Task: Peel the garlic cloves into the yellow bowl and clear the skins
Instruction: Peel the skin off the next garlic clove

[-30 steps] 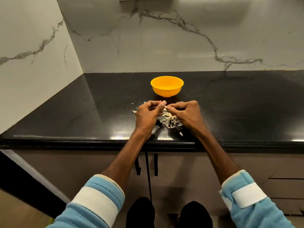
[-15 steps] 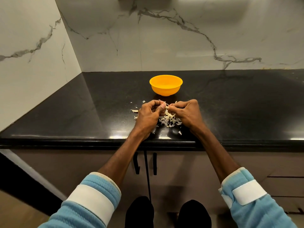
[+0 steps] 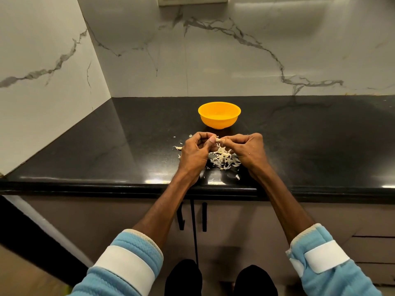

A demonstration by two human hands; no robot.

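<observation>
Head view: mid-peel, clearing not begun.
Pinched between fingertips of left hand [image 3: 195,153] and right hand [image 3: 249,150]: garlic clove [image 3: 217,139]; yellow bowl [image 3: 219,115] just beyond grip, contents unseen; skins [image 3: 223,160] heaped beneath grip on countertop [image 3: 128,150], uncleared. Clearing left to do, by judgement.

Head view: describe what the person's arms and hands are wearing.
The left hand and right hand are bare, with no gloves or rings visible. The left sleeve and right sleeve are light blue ribbed knit with a cream cuff edge, each crossed by a broad white band.
</observation>
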